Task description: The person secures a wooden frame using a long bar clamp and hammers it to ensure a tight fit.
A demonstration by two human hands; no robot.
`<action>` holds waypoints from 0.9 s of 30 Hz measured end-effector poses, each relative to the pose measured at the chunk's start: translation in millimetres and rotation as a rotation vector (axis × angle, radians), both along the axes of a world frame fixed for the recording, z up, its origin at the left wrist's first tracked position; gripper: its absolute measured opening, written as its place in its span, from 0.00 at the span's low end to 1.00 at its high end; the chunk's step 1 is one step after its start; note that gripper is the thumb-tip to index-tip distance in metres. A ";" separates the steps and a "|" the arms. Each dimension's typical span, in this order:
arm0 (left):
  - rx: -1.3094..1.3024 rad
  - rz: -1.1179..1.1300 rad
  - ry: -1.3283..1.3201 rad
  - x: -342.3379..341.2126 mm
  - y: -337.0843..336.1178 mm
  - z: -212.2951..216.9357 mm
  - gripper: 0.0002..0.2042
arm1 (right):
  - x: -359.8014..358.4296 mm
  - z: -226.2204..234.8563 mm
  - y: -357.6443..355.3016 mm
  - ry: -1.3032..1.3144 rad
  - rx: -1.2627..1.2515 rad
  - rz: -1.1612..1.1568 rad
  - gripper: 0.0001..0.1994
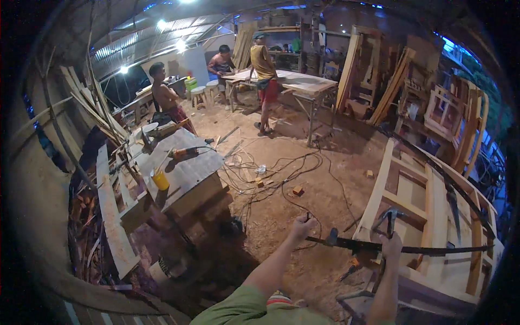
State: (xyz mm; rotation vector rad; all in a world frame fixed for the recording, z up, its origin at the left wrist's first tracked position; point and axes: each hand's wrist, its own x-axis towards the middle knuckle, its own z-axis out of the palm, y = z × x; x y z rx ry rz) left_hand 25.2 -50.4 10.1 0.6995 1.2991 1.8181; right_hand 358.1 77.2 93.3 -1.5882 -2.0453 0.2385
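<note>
The left hand (301,226) is closed around one end of a long dark metal bar clamp (411,249), low in the picture at about 6 o'clock. The right hand (391,245) is wrapped around a hammer (388,216), whose head sticks up just above the fist. The two hands are apart, with a short bit of the bar between them. The bar runs off toward 3 o'clock and lies across a pale wooden frame (433,216), which fills the right side. A second dark bar (449,184) lies along the frame higher up. At about 9 o'clock there is a worn grey tabletop (187,173). A yellow cup (160,180) stands near its front edge, and an orange power tool (184,153) lies farther back on it. Black cables (271,173) curl over the dirt floor (325,162) in the middle, with small wood blocks (297,190) near them. Up at 12 o'clock, a person in a yellow shirt (263,81) stands beside a big work table (298,81). Two more people (168,100) are at about 11 o'clock. Planks (390,81) lean on the wall at 1 o'clock.
</note>
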 end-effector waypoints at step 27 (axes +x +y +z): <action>-0.163 0.293 0.071 -12.8 28.3 5.8 0.17 | -6.8 -14.2 0.9 0.227 -0.023 -0.037 0.23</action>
